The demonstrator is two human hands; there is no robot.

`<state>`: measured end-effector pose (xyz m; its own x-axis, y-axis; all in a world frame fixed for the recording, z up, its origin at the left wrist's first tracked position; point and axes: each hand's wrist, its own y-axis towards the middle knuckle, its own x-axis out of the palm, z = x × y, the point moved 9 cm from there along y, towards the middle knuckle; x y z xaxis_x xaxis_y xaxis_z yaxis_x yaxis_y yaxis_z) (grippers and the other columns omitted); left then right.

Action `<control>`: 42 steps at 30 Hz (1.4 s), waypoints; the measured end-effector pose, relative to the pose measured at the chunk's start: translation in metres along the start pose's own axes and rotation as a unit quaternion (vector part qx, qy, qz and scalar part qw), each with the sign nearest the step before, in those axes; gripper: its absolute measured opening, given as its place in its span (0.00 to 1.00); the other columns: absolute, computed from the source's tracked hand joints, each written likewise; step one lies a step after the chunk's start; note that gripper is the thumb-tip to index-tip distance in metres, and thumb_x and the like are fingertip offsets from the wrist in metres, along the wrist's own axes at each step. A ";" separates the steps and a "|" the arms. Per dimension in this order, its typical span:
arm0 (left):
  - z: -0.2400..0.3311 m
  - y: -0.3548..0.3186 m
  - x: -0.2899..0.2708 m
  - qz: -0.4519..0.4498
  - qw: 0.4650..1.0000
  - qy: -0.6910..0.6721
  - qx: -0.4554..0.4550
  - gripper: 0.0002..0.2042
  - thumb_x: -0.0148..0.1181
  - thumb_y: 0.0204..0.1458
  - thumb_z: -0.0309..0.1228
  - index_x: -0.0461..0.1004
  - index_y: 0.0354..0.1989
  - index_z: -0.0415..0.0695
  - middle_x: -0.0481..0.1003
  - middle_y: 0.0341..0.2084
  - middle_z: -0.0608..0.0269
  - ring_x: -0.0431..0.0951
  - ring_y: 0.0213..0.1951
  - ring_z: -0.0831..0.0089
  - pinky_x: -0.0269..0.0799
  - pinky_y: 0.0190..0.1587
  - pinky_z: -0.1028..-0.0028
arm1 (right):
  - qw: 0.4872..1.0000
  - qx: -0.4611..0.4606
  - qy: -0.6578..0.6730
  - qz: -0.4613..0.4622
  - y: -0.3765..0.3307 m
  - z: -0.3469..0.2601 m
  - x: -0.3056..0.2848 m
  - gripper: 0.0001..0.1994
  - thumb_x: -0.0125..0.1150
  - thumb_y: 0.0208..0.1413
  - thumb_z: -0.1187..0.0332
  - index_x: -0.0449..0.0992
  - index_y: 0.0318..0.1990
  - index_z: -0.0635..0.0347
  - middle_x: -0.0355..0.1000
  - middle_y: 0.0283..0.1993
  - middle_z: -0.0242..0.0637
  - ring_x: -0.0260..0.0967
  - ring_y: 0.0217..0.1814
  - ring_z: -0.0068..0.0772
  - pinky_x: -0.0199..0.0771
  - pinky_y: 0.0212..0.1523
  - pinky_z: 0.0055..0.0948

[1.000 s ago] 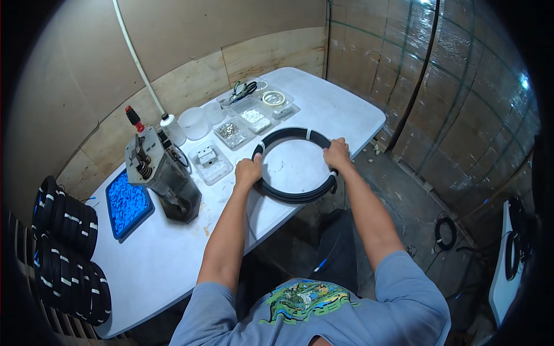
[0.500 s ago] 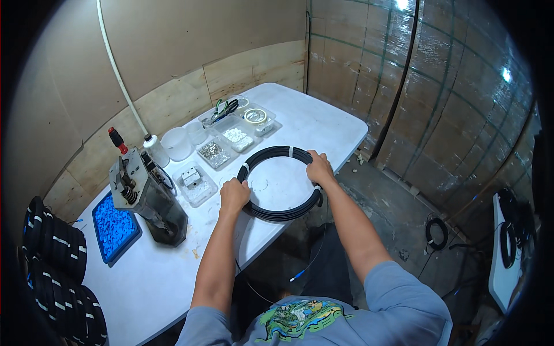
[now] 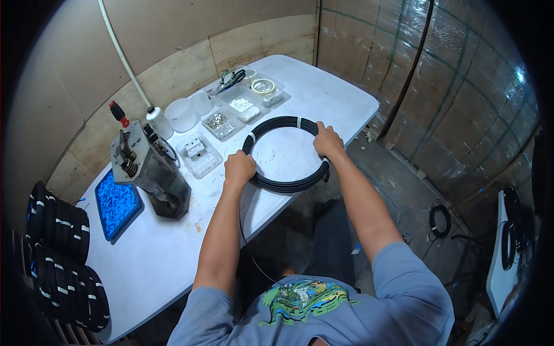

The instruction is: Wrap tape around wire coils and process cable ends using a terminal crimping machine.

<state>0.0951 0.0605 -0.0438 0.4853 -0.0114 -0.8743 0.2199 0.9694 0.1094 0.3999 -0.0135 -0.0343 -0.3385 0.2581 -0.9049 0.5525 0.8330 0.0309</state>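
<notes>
Blue tip swings right, coil stays gripped

The left hand (image 3: 239, 168) and right hand (image 3: 328, 142) keep fingers clamped on opposite sides of the coil (image 3: 288, 185), at the table (image 3: 138, 277) edge. The blue tip (image 3: 356, 249) apparently hangs farther right, its end seemingly unsecured.

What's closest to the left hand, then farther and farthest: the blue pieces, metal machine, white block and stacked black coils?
From the left hand, in the head view:
1. White block: left, slightly ahead.
2. Metal machine: farther left.
3. Blue pieces: left, beyond the machine.
4. Stacked black coils: far left, lowest of these.
</notes>
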 end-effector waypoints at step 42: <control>0.007 0.005 0.006 -0.025 0.999 0.038 0.027 0.21 0.52 0.61 0.43 0.81 0.43 0.34 0.80 0.41 0.33 0.80 0.46 0.38 0.75 0.53 0.51 | 0.994 -0.025 0.086 0.057 -0.187 0.012 -0.009 0.34 0.55 0.64 0.53 0.59 0.71 0.65 0.56 0.68 0.75 0.66 0.61 0.76 0.69 0.62 0.55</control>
<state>0.1047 0.0635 -0.0451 0.4067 -0.0387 -0.9128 0.2884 0.9535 0.0880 0.3092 -0.1772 -0.0366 -0.4029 0.4289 -0.8085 0.5577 0.8155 0.1547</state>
